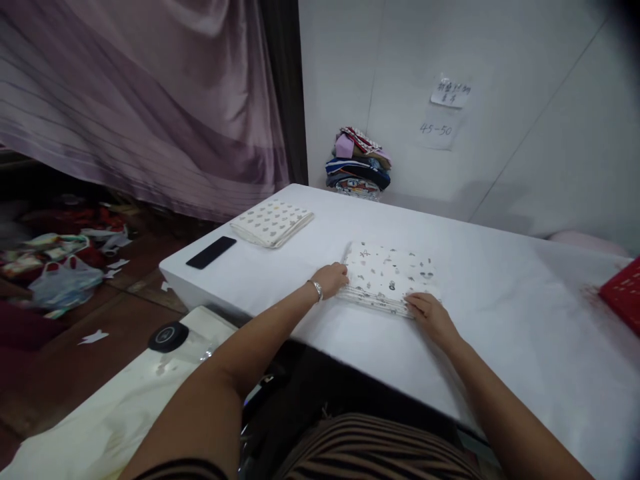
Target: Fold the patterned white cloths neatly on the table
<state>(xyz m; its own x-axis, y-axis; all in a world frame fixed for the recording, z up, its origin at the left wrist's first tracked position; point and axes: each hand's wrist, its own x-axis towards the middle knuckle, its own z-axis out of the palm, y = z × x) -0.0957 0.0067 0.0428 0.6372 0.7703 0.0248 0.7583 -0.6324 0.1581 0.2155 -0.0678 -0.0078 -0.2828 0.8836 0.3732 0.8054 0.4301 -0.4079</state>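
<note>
A folded white cloth (380,270) with small grey and dark prints lies on the white table, its several layers showing along the front edge. My left hand (330,280), with a silver bracelet at the wrist, has its fingers curled onto the cloth's left edge. At the front right corner, my right hand (431,317) pinches the layers between thumb and fingers. The parts of the fingertips under the cloth are hidden. Another folded cloth (273,223), cream with rows of grey motifs, lies farther left, apart from both hands.
On the white table (510,313) a black phone-like slab (211,253) lies near the left edge. Folded fabrics (357,163) are stacked by the wall. A red object (623,293) stands far right. A round black item (169,337) sits on a lower cream surface. Bags (65,283) lie on the floor.
</note>
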